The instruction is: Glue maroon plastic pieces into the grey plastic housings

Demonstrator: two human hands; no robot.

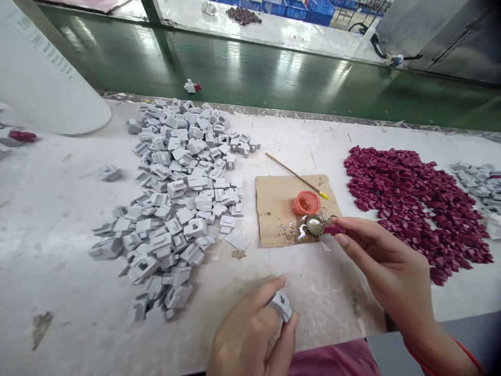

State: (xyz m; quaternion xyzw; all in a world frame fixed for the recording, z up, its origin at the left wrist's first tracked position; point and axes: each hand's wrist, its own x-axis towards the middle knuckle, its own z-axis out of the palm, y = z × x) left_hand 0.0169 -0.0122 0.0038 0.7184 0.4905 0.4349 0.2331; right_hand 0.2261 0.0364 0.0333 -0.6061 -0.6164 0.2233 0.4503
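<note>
Between the thumb and fingers of my left hand [254, 329] is a grey plastic part [281, 304] with a slot in its upper face. My right hand [391, 261] pinches a small maroon plastic part [332, 229], its far end at the rim of a bottle cap [314, 225]. Whether the part touches the liquid in the cap cannot be made out. The cap lies on a piece of cardboard [270, 209] wet with drops. Behind it stands a small red cup [307, 202] with liquid inside. A thin brush [291, 171] with a yellow band rests across the cardboard's back edge.
A large heap of grey parts [188, 172] covers the table's left middle. Maroon parts [399, 198] are piled at the right, with more grey parts [477, 180] beyond. A green conveyor belt [266, 78] crosses behind, carrying one grey-and-maroon piece [192, 86]. A white cylinder [58, 78] leans in at upper left.
</note>
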